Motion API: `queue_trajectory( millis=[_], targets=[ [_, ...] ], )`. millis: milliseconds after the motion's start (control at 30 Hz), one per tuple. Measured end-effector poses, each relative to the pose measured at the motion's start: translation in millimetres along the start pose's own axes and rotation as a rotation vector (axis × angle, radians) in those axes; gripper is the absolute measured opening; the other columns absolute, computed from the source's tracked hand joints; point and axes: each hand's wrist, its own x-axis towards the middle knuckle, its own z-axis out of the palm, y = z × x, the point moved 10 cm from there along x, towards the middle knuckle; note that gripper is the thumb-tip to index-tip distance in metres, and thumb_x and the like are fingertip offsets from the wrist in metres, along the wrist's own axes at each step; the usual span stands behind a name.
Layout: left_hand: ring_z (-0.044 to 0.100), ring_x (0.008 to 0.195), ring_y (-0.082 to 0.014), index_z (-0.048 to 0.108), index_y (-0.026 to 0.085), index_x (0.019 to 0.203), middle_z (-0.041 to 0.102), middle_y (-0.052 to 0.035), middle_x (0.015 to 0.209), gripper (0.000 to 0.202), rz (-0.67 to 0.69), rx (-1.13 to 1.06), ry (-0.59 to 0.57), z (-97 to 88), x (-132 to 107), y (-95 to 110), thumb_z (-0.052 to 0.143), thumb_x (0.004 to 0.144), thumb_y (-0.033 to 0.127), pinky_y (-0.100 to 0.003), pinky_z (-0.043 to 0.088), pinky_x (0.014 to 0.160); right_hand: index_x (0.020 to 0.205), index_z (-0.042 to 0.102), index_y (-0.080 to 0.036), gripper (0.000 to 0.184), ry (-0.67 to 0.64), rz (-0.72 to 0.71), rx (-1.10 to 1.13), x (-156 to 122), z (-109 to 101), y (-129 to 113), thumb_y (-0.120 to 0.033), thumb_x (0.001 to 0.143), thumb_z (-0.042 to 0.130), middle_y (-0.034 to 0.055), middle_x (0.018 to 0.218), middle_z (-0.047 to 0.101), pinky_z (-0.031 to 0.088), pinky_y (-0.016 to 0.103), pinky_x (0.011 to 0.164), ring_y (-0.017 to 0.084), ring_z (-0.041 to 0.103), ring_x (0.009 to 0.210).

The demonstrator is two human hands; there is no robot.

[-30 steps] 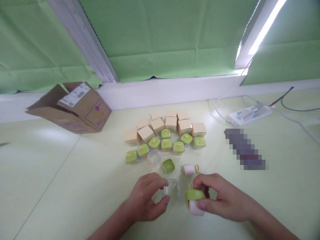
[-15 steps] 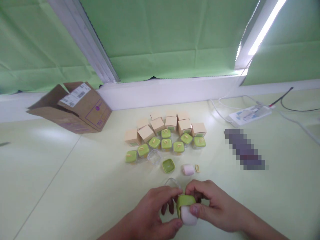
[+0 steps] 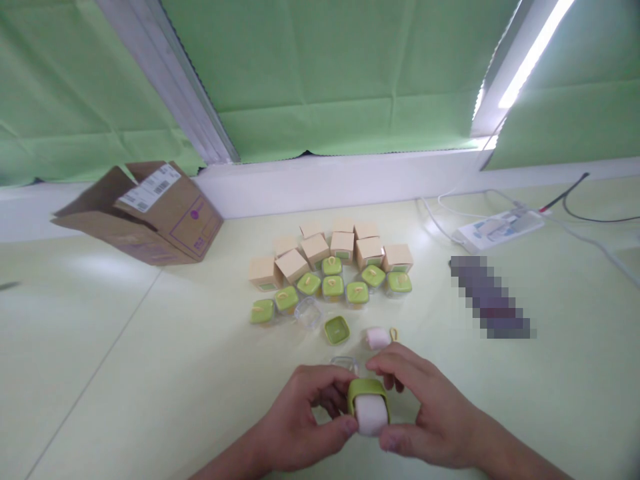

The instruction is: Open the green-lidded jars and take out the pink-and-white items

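Note:
In front of me, my left hand (image 3: pixel 310 417) grips a green square lid (image 3: pixel 367 387) by its left side, thumb below and fingers behind. A whitish rounded block (image 3: pixel 371 415) sits in the lid's opening, facing me. My right hand (image 3: pixel 425 413) is spread around the right side, its fingers and thumb apart. Its thumb tip is close to the block's lower right corner; whether it touches, I cannot tell. Just beyond lies a clear plastic cup (image 3: pixel 345 364), partly hidden by my left hand. Farther off are an upturned green lid (image 3: pixel 337 331), a second whitish block (image 3: pixel 377 338) and a small yellow loop (image 3: pixel 394 335).
Several clear jars with green lids (image 3: pixel 333 287) stand in an arc, with another clear cup (image 3: pixel 308 313) before them. Behind are several small cardboard boxes (image 3: pixel 315 250). A large open carton (image 3: pixel 170 220) is at left; a power strip (image 3: pixel 500 227) and a pixelated dark object (image 3: pixel 490 300) at right.
My right hand has let go of the lid and block, its fingers spreading apart. The lid, in my left hand, has turned so the block faces me more squarely.

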Motion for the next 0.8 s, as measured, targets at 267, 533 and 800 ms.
queue_trajectory(
  millis=[267, 533, 800],
  targets=[
    [0.056, 0.058, -0.0101, 0.070, 0.010, 0.090, 0.067, -0.0044, 0.071, 0.021, -0.170, -0.011, 0.058, -1.3, 2, -13, 0.070, 0.073, 0.022, -0.018, 0.046, 0.055, 0.114, 0.057, -0.015, 0.043, 0.280, -0.424, -0.486, -7, -4, -46, -0.051, 0.091, 0.056, 0.0084, 0.087, 0.066, 0.053, 0.031, 0.064, 0.019, 0.063, 0.073],
    [0.052, 0.052, -0.0076, 0.067, 0.009, 0.080, 0.063, -0.0015, 0.063, 0.017, -0.276, -0.092, 0.069, 5.9, 3, -16, 0.071, 0.068, 0.022, -0.016, 0.042, 0.050, 0.108, 0.061, -0.010, 0.033, 0.272, -0.484, -0.593, -5, 1, -59, -0.039, 0.097, 0.050, 0.0097, 0.084, 0.070, 0.054, 0.032, 0.060, 0.019, 0.065, 0.067],
    [0.052, 0.049, -0.0076, 0.065, 0.011, 0.073, 0.060, 0.0003, 0.057, 0.013, -0.346, -0.047, 0.095, 3.9, 1, -18, 0.067, 0.064, 0.020, -0.017, 0.042, 0.049, 0.102, 0.065, -0.009, 0.025, 0.260, -0.506, -0.562, -4, 4, -68, -0.030, 0.097, 0.052, 0.0070, 0.075, 0.070, 0.056, 0.030, 0.059, 0.017, 0.065, 0.062]
  ],
)
